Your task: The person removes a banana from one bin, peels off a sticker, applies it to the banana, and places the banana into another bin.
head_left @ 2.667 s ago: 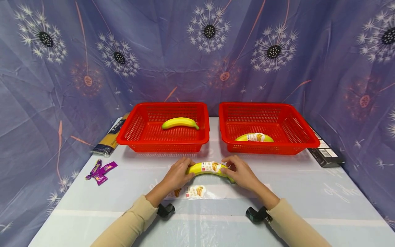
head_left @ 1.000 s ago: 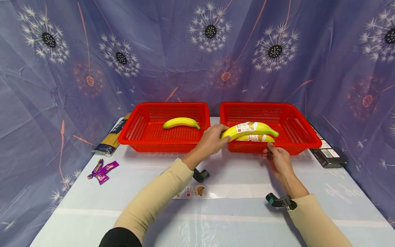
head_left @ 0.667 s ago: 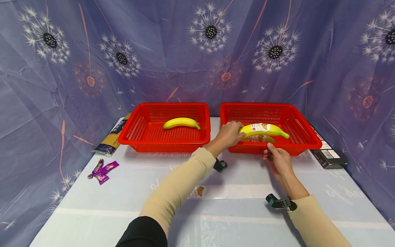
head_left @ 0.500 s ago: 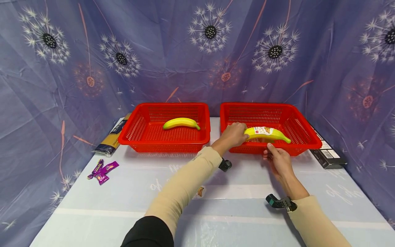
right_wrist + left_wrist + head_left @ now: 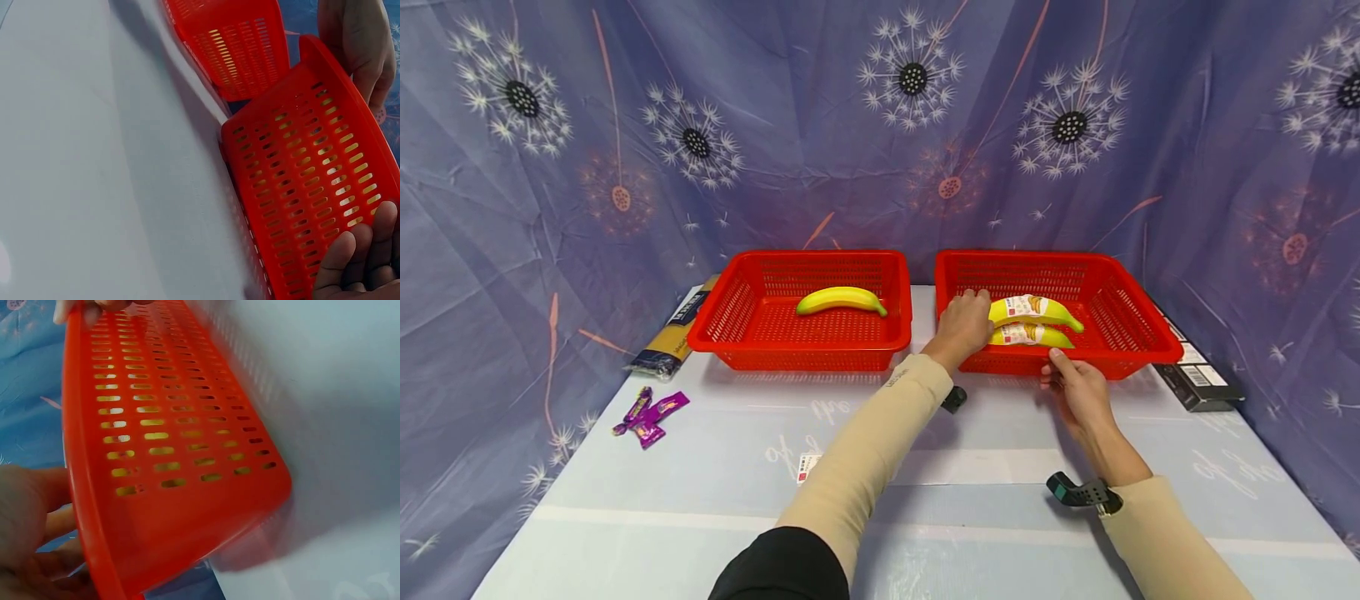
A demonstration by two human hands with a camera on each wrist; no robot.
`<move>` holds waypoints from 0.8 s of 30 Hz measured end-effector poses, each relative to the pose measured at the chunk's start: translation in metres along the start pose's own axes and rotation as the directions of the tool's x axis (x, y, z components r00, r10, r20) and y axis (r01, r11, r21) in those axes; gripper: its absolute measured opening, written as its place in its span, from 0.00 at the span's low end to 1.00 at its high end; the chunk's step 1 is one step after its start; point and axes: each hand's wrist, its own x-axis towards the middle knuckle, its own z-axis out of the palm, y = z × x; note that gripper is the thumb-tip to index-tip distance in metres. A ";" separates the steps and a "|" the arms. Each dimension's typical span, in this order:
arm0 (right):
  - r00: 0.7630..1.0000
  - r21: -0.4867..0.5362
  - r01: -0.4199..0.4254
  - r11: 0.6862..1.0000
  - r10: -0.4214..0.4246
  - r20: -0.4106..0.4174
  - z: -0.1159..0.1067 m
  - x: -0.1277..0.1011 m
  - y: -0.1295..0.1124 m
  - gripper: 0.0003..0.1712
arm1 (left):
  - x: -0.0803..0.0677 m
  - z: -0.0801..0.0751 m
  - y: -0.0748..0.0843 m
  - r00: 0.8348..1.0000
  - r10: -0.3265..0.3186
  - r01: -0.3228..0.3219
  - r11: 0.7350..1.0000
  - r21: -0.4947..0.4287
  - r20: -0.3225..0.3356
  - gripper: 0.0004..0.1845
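Note:
In the head view my left hand (image 5: 966,327) reaches over the near left of the right red basket (image 5: 1120,354) and holds the left end of a labelled yellow banana (image 5: 1060,314); its fingertips are hidden there. A second labelled banana (image 5: 1052,337) lies just in front of it, along the near wall. My right hand (image 5: 1078,387) pinches the basket's front rim, thumb on top and fingers against the outside. In the left wrist view, the left hand (image 5: 25,525) curls past the rim. The right wrist view shows the right hand's fingers (image 5: 381,244) at the basket wall.
On the left, another red basket (image 5: 805,357) holds a banana without a label (image 5: 841,299). Purple-wrapped candies (image 5: 649,417) and a gold-black packet (image 5: 673,332) lie at left. A black box (image 5: 1198,383) stands at right. The left sleeve partly covers a label strip (image 5: 985,467).
The labelled banana has gone from between both hands on the table into the right basket, lately shifting back behind the other banana. The left hand moved right with it; the right hand moved to the rim.

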 end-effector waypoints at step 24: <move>1.000 -0.023 0.005 1.000 -0.005 -0.008 0.001 0.000 0.000 0.14 | 0.009 0.007 -0.002 0.995 -0.012 0.006 0.998 0.068 0.094 0.12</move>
